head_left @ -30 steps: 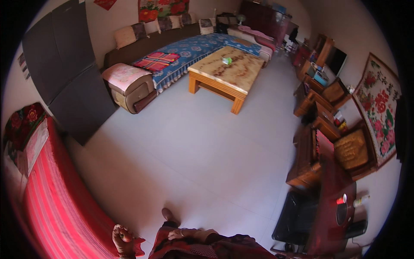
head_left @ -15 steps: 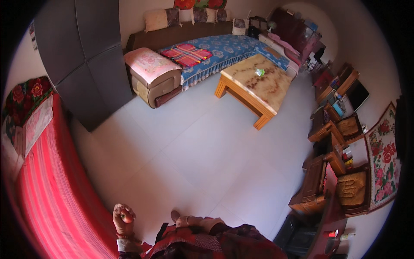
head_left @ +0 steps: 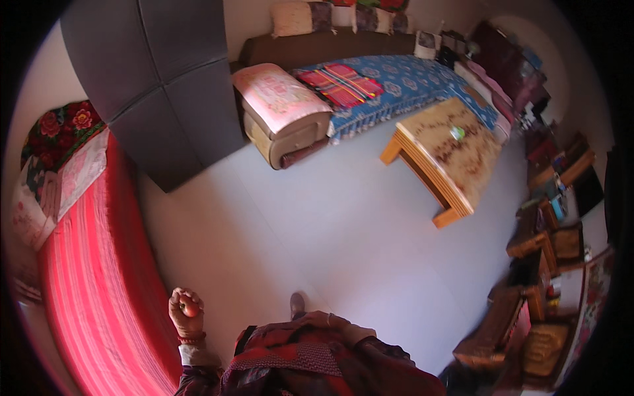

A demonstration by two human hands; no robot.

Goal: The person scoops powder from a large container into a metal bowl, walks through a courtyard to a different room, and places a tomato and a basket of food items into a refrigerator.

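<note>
Although the view has swung leftward, the left hand [head_left: 184, 321] still grips a red fruit [head_left: 190, 308] near the bed's [head_left: 92, 264] right edge; whether the right hand [head_left: 323, 319] holds anything is indeterminable.

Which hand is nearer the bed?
Left. The left hand appears just right of the bed; the right hand is farther right, at the person's front.

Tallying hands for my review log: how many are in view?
2: left hand, lower left, holding a round red fruit; right hand, lower middle, by the patterned clothing.
</note>
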